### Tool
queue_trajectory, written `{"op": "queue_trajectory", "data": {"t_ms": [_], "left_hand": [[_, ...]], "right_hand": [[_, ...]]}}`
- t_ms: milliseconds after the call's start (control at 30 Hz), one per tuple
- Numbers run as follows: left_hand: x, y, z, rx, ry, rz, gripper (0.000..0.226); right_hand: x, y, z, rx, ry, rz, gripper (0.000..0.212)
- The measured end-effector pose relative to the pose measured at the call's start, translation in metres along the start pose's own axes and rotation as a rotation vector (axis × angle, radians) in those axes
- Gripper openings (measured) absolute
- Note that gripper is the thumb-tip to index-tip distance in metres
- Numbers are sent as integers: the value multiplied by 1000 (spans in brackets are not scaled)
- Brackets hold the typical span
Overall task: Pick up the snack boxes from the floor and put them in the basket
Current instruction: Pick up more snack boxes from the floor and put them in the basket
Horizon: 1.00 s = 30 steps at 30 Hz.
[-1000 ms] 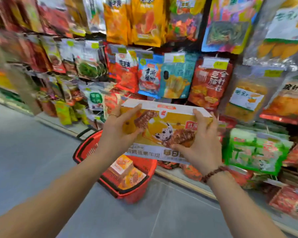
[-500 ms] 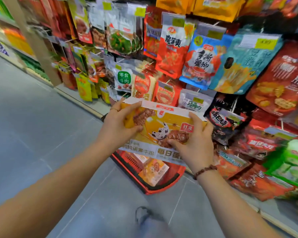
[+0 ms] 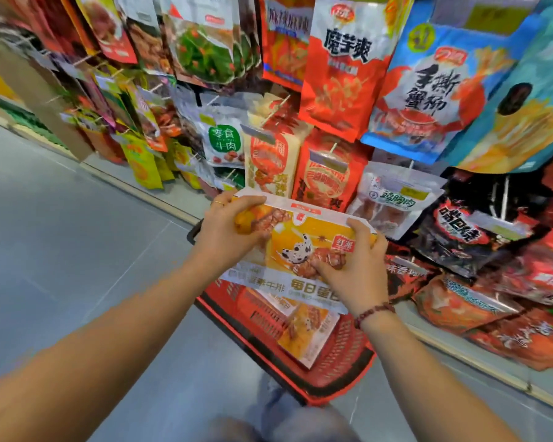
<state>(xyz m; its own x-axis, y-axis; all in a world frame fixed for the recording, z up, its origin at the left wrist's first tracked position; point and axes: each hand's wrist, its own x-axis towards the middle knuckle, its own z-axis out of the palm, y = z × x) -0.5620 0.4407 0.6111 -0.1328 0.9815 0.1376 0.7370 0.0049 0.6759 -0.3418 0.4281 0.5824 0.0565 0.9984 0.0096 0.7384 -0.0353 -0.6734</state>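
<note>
The person holds one snack box point(image 3: 304, 244) with both hands, in the air above the red basket point(image 3: 342, 371). The box is yellow and orange, with a white band along its lower edge, and its printed face is turned toward the camera. The left hand point(image 3: 227, 231) grasps the upper left corner of the box: the thumb lies across the front and the other fingers are curled over the top edge. A thin ring point(image 3: 218, 204) is on one of these fingers. The right hand point(image 3: 355, 272) grasps the right end of the box, with the thumb pressed on the front and the fingers wrapped round the side. A bead bracelet point(image 3: 374, 312) is on the right wrist. The basket stands on the grey floor point(image 3: 77, 250), near the bottom ledge of the shelves. Inside it lies a second box point(image 3: 307, 330) of the same kind, tilted, with one corner pointing to the near rim of the basket. Many snack bags point(image 3: 342, 74) hang in rows behind the box and fill the upper part of the view. At the bottom edge, one knee point(image 3: 284, 419) of the person is visible, blurred.
</note>
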Motion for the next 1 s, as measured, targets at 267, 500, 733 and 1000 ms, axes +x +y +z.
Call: {"op": "queue_trajectory", "data": {"t_ms": [267,500,733,1000], "left_hand": [[64,-36,8,-22,-215,34,54],[110,-85,16,-218,-462,4,49],[140,-142,26,-203,-495,30,30],[109,-233,107,-156,-559,-61,25]], "right_hand": [[26,-14,36,8,40,160,75],[29,-33,96,6,201,337,65],[24,-52,152,74,265,440,60],[6,7,239,246,330,579,34]]}}
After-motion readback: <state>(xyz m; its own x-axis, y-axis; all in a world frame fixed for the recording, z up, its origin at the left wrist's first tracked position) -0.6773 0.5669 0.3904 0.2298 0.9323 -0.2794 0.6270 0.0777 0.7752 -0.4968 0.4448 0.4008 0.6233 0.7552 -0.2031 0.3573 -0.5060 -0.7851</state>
